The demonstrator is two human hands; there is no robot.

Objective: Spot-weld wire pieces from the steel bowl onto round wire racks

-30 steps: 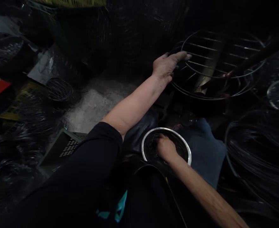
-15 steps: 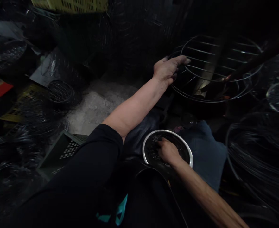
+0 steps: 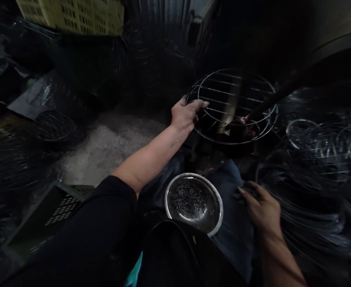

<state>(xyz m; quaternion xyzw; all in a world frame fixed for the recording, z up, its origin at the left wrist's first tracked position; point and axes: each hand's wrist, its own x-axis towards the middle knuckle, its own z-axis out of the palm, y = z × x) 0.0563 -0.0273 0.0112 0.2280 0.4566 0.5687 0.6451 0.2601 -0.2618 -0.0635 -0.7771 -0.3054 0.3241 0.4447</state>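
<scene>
My left hand (image 3: 185, 114) is closed on the left side of a round wire rack (image 3: 235, 143), which has two rings and parallel bars across its top. A metal bowl (image 3: 220, 221) rests in my lap and holds many short bent wire pieces (image 3: 190, 198). To the right of that bowl, my right hand (image 3: 263, 205) is above the blue jeans leg (image 3: 232, 227), thumb and fingers drawn together. Anything in that pinch is too small and dark to make out. A dark rod with a coppery tip (image 3: 244, 119) reaches over the rack.
Coils of wire (image 3: 309, 211) lie at the right, with more wire racks (image 3: 336, 147) behind them. A green perforated crate (image 3: 55, 215) stands at the lower left. At the upper left a yellow crate (image 3: 73, 18) sits on a dark container. Pale floor (image 3: 103, 143) shows at left.
My right hand has come out of the bowl and moved right, over the jeans. The left hand still holds the rack. The view has shifted, moving the rack left and down in the picture.
</scene>
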